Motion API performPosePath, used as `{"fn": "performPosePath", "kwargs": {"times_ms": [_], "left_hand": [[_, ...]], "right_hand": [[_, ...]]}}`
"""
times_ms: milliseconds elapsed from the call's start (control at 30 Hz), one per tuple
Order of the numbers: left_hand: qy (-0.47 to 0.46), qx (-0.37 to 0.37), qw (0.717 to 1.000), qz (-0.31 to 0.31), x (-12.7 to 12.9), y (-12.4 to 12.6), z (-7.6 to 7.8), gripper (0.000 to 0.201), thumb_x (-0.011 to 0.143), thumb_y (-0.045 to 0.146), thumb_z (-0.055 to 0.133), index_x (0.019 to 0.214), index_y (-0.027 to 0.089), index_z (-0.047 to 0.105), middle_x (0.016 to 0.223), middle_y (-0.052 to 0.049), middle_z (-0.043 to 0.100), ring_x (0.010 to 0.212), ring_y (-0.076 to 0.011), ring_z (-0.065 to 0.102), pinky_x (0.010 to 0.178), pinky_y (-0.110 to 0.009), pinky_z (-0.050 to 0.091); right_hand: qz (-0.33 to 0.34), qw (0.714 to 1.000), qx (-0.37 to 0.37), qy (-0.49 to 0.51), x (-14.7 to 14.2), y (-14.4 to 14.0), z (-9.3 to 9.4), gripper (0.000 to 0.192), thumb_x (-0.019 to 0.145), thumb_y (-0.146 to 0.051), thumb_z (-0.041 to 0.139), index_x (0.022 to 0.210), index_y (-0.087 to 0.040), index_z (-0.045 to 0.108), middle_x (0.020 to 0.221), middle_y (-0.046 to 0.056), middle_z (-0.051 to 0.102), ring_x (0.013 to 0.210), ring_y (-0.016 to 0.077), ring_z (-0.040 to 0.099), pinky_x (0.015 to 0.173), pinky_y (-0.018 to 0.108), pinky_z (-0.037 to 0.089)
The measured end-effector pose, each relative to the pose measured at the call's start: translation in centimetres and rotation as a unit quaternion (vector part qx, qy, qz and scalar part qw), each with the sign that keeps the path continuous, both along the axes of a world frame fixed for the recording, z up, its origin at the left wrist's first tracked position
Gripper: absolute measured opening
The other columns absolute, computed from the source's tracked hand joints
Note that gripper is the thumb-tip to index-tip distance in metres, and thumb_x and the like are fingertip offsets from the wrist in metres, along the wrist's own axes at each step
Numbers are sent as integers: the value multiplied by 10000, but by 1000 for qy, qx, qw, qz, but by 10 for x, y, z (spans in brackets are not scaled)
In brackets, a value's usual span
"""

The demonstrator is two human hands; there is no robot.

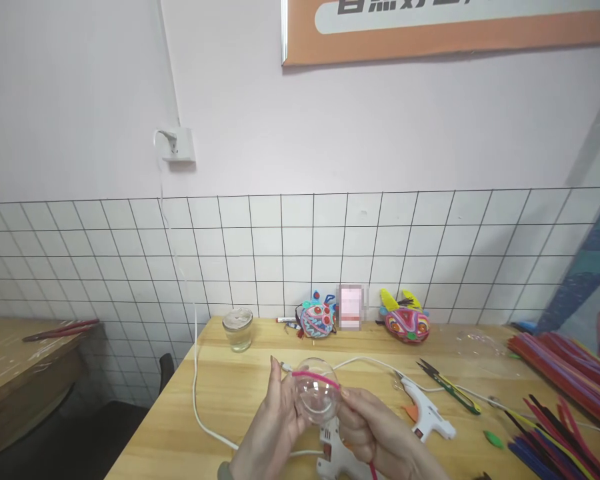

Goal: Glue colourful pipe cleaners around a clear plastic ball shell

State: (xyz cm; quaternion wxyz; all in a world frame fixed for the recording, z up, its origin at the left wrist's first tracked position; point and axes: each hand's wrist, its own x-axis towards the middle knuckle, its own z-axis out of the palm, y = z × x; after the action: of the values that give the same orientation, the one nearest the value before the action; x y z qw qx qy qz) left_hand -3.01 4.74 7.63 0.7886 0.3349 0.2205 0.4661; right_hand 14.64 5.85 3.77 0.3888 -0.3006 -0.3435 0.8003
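Above the table's front part, my left hand (279,412) cradles a clear plastic ball (317,402) from the left, its thumb pointing up. A pink pipe cleaner (313,377) lies across the upper side of the ball. My right hand (373,421) pinches that pipe cleaner at the ball's right edge, the other fingers curled in; a pink length shows below this hand. Beneath both hands lies a white glue gun (331,448), partly covered by them.
Another white glue gun (427,410) and green-handled scissors (453,388) lie to the right, near pipe cleaners (555,437) and a larger bundle (573,377). Two decorated animal heads (317,319) (407,321) stand by the wall. A glass jar (239,331) and white cable (196,393) are left.
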Motion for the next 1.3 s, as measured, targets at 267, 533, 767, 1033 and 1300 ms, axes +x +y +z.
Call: {"fn": "performPosePath", "kwargs": {"times_ms": [267,533,767,1033,1300], "left_hand": [[193,-1,937,291,-21,28,-25,503,592,489,776,974,182,664,884,-66,687,705,-167,641,604,-261,473],[221,27,923,314,-31,34,-23,361,501,437,826,518,139,622,439,10,589,372,-68,439,392,-194,290],[217,33,935,279,-24,29,-20,382,524,468,810,491,139,619,436,-9,613,372,-75,478,393,-190,326],[180,32,954,236,-21,26,-18,321,519,371,839,687,126,718,672,-107,739,594,-191,666,593,-302,512],[168,47,944,279,-20,24,-19,414,537,291,849,908,158,722,889,-98,729,889,-234,658,792,-327,492]], "right_hand": [[24,992,-89,83,6,13,-11,720,494,-546,840,498,-210,202,415,-158,164,363,-6,33,306,118,59],[13,985,-102,139,7,17,-12,658,535,-458,861,522,-207,254,436,-163,167,360,-5,33,305,120,69],[5,984,-102,147,8,15,-9,666,492,-446,884,533,-207,263,440,-167,168,364,-9,40,313,123,56],[-20,990,-85,107,9,16,-12,587,525,-465,860,593,-212,335,446,-168,173,370,7,47,318,128,55],[-49,998,-26,22,-2,3,-3,589,603,-516,805,591,-214,299,445,-159,196,394,4,55,345,133,38]]}}
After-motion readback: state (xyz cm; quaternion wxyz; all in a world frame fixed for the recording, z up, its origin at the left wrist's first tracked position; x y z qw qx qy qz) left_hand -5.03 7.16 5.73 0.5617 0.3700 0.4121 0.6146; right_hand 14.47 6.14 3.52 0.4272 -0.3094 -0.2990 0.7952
